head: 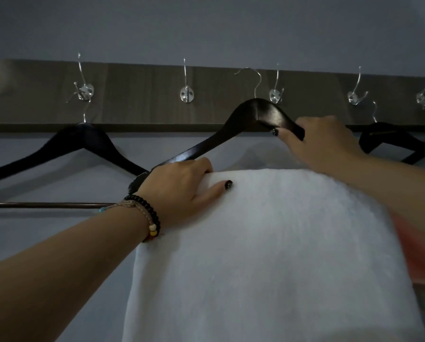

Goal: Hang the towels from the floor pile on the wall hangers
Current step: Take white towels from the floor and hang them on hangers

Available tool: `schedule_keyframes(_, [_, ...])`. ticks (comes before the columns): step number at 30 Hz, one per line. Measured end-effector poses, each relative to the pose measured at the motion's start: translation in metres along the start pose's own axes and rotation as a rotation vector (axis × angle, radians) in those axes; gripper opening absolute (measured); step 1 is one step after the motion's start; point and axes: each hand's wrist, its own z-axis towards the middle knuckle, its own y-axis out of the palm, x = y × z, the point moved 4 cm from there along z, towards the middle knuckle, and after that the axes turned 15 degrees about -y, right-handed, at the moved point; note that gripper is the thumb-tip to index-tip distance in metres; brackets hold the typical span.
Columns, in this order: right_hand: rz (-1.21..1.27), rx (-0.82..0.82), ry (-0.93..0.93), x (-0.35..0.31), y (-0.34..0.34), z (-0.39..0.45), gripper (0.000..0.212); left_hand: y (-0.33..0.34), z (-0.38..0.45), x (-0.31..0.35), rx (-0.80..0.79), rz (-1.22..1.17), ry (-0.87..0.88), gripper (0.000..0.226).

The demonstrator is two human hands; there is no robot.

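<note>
Hook rail: we've got a dark wooden board [144, 95] running across the grey wall [206, 25], with a row of shiny metal hooks [186, 95] screwed to it.
What's on the hooks: the far-left hook carries a black hanger [58, 146] with its bar [48, 205] showing below. At the far right, more black hangers [389, 138] bunch together under a hook, too dark for us to count.
Hanger in hand: a dark wooden hanger [253, 114], tilted with its left end low, its wire hook just left of the third wall hook. We can't tell if it's caught on anything.
What's on that hanger: a white towel [268, 255] draped over it, folded edge on top, hanging down wide toward us.
Towel look: plain white, soft and a bit fuzzy, no print we can see. Pretty blurry though.
Left hand: our left hand [181, 186] is clamped on the towel's top-left edge where it meets the low end of the hanger, thumb with dark nail polish lying on the cloth. Beaded bracelets [147, 215] sit on that wrist.
Right hand: our right hand [322, 141] is curled around the hanger's right arm, just right of the peak.
Behind the towel: an orange-pink cloth [411, 253] peeks out at the right edge.
</note>
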Motion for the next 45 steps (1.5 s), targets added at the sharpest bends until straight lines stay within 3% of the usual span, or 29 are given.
schedule_keyframes(15, [-0.049,-0.107,0.091,0.092,-0.014,-0.027,0.054,0.045,0.040,0.081,-0.032,0.034,0.058,0.054])
schedule_keyframes(22, [0.071,-0.170,0.073,0.086,0.010,-0.029,0.052,0.052,0.030,0.073,0.016,0.056,-0.002,0.056])
schedule_keyframes(27, [0.050,-0.135,-0.042,0.076,0.021,-0.037,0.040,0.064,0.002,0.064,0.019,0.072,-0.012,0.061])
schedule_keyframes(31, [0.080,-0.106,-0.028,0.079,0.016,-0.045,0.038,0.064,-0.019,0.066,0.084,-0.106,-0.029,0.051])
schedule_keyframes(34, [0.162,0.044,-0.023,0.078,-0.001,-0.062,0.025,0.066,-0.046,0.061,0.259,-0.317,-0.212,0.039])
schedule_keyframes(36, [0.149,0.140,-0.010,0.079,-0.012,-0.090,0.021,0.072,-0.068,0.057,0.312,-0.448,-0.408,0.046])
schedule_keyframes(38, [0.168,0.184,0.053,0.084,-0.019,-0.125,0.021,0.081,-0.083,0.057,0.275,-0.582,-0.629,0.050])
schedule_keyframes(41, [0.404,0.149,0.365,0.100,-0.027,-0.162,0.026,0.095,-0.090,0.045,0.129,-0.853,-0.931,0.052])
schedule_keyframes(43, [0.561,0.087,0.529,0.104,-0.026,-0.175,0.029,0.094,-0.091,0.035,0.095,-0.854,-0.988,0.060])
schedule_keyframes(45, [0.689,0.030,0.606,0.102,-0.026,-0.180,0.031,0.085,-0.093,0.034,0.071,-0.778,-0.991,0.051])
